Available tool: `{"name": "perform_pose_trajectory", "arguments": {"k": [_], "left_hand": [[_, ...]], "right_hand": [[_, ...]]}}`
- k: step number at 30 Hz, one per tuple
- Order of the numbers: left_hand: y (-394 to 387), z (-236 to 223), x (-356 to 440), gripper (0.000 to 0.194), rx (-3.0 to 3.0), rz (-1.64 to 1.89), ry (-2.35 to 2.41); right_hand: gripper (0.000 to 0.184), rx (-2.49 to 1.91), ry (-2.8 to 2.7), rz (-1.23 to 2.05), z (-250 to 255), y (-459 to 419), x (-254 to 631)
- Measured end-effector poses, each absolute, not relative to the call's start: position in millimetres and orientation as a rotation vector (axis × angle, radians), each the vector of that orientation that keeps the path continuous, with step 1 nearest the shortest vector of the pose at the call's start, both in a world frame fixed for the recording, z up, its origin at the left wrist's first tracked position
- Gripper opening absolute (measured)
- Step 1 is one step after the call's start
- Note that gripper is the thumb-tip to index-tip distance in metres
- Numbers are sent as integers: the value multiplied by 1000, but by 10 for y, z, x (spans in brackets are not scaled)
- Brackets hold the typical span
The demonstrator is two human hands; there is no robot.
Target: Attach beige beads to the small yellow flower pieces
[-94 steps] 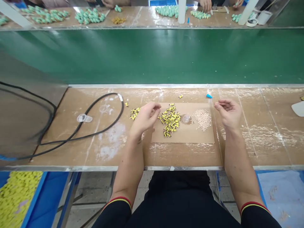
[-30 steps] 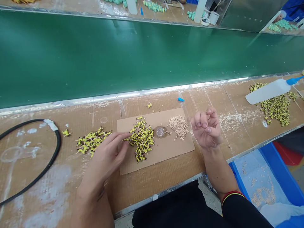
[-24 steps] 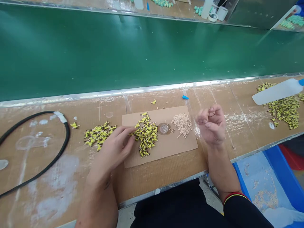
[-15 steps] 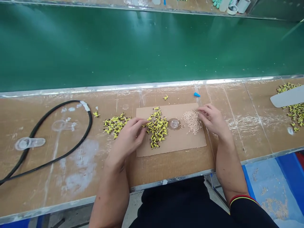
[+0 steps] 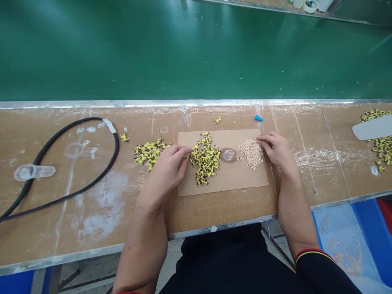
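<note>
My left hand [image 5: 170, 166] is at the left edge of a heap of small yellow-and-black pieces [image 5: 206, 161], thumb and forefinger closed around one such piece [image 5: 186, 157]. My right hand [image 5: 276, 151] rests at the right side of a mound of tiny pale beige pieces [image 5: 251, 152]. Its fingertips are pinched together, and whatever they hold is too small to make out. Between the two heaps stands a small round clear dish [image 5: 228, 155]. Both heaps and the dish lie on a flat cardboard sheet [image 5: 226, 185].
More yellow-and-black pieces [image 5: 149, 152] lie left of the sheet. A black cable loop [image 5: 73, 192] and a clear plastic scoop [image 5: 33, 172] are farther left. Beyond the sheet is a blue cap [image 5: 259, 118]. A white paddle [image 5: 372, 128] lies over pieces at far right. A green belt [image 5: 183, 61] runs behind.
The view has tilted slightly, so the table appears higher. My right fingertips have drawn closer together at the beige mound. My left hand stays by the yellow heap.
</note>
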State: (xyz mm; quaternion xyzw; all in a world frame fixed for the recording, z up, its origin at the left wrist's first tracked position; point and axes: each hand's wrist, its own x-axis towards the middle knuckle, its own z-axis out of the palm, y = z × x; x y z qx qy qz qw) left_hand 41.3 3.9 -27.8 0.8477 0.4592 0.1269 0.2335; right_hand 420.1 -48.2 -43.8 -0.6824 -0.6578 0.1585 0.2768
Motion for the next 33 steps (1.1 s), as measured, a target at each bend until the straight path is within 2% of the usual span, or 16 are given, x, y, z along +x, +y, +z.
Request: {"name": "perform_pose_trajectory", "arguments": {"k": [6,15,20,26,30,33], "left_hand": [[36,-260,443,35,2284,333,1307],[39,-299,487,39,2325,345,1292],[34,-283,494,43,2315,357,1300],[-12,-199,486,46,2290,505,1325],[-102,-116,539,41,2147,813,1184],[-211,-60,630,39,1921,759,890]], "right_hand": [[17,-1883,-1757,465,-445,-467,4254],[13,-1834,-1687,353,-423,-470,4188],[11,-1656,-1438,330,-278,-559,4043],[5,-1403,-1501,426,-140,-648,3781],[12,-1236,-1620,494,-74,-698,3632],[15,-1122,-1723,539,-48,-726,3513]]}}
